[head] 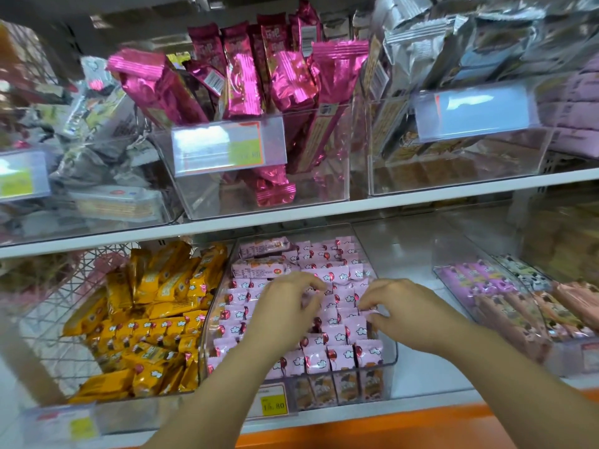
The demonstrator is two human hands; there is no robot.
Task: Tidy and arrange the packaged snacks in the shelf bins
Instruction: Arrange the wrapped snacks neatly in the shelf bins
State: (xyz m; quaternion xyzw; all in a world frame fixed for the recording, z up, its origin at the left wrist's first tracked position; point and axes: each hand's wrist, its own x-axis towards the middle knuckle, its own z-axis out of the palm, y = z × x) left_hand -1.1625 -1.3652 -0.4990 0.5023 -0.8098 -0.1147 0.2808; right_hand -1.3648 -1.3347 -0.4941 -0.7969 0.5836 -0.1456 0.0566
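Arching over pink packets (337, 354) | left hand (287, 307), right hand (410, 315) | fingers (301, 280) curled, grasp unclear

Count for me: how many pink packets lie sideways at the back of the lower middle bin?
2: rear sideways packet in the back-left corner; front sideways packet just before it. More may be hidden.

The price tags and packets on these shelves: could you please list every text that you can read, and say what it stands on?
"15.80": yellow price tag on the front of the bin of pink packets.
Upper price tag, in front of the magenta packets: washed out by glare, unreadable.
The other tags and all printing on the packets: too blurred or small to read.
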